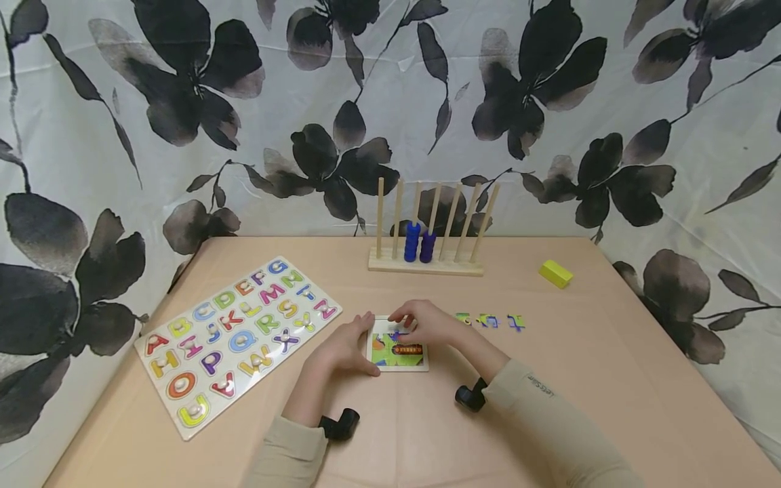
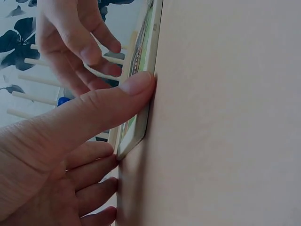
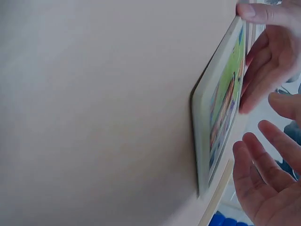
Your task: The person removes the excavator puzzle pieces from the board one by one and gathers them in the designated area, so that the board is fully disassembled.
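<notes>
A small white-framed picture puzzle (image 1: 396, 368) lies on the table, with green pieces and a brown long shape inside its frame. My left hand (image 1: 350, 342) holds it at the left side, the thumb (image 2: 136, 84) on the near rim and the fingers toward the far corner. Over the far right part of the puzzle hovers my right hand (image 1: 427, 324), its fingers (image 3: 268, 162) loosely bent and nothing seen between them. To the right lie three loose puzzle pieces, among them a green and blue piece (image 1: 516, 322); the nearest one (image 1: 462, 318) is close behind the right wrist.
A letter board (image 1: 226, 413) with colourful knobbed letters lies at the left. Behind the puzzle stands a wooden peg rack (image 1: 427, 266) with blue rings (image 1: 411, 242) and purple rings (image 1: 428, 247). A yellow block (image 1: 555, 274) sits far right. Floral cloth hangs behind the table.
</notes>
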Available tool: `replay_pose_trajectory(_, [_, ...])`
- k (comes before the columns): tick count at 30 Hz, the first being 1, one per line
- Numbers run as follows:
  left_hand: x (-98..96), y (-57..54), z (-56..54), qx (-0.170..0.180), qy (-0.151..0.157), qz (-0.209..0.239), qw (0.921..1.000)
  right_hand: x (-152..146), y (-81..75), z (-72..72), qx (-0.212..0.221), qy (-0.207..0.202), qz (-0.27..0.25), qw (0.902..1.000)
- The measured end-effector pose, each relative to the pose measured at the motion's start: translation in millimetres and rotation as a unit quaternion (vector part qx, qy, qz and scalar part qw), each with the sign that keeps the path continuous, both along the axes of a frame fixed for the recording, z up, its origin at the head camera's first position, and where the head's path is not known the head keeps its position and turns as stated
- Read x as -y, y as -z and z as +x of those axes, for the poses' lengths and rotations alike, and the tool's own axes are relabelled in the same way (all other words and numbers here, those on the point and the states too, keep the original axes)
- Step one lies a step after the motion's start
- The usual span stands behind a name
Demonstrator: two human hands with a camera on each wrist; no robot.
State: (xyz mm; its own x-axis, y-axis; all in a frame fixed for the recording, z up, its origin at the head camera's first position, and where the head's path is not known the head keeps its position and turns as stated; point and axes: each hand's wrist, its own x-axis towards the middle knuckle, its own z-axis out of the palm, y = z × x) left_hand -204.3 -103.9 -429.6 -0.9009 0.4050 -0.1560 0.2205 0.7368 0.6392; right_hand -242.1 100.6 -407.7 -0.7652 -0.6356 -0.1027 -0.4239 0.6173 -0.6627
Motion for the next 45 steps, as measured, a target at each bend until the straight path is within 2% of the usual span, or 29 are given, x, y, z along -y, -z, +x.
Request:
replay_pose_trajectory(6, [0.5,0.0,0.6,0.001,0.001,-0.002,1.0000,13.3,2.3,-1.3,0.012,-0.011,0.033,0.9993])
replay_pose_trajectory(11, [0.6,0.3,0.9,0.000,0.005,-0.002,1.0000,20.6,5.3,-1.1,-0.013,-0.023,0.067,0.9974])
replay_pose_trajectory(18, [2.9,-0.2,-0.3,-0.005,0.005,-0.003,1.0000,34.1,3.3,1.8,-0.052,-0.017,0.124,0.9908])
replay_pose_trajectory(26, [4.7,-3.4,0.5,-0.002,0.004,0.006,1.0000,41.2,-0.2,4.1,-0.053,0.007,0.162,0.9853])
replay_pose_trajectory(37, [2.4,2.2,-1.2,-0.008,0.011,0.017,0.9998,43.6,-5.4,9.7,-0.093,-0.001,0.175,0.9801])
replay_pose_trajectory(45, [3.0,2.0,-1.0,-0.010,0.009,0.013,0.9998,41.7,-3.5,8.9,-0.087,-0.018,0.136,0.9867])
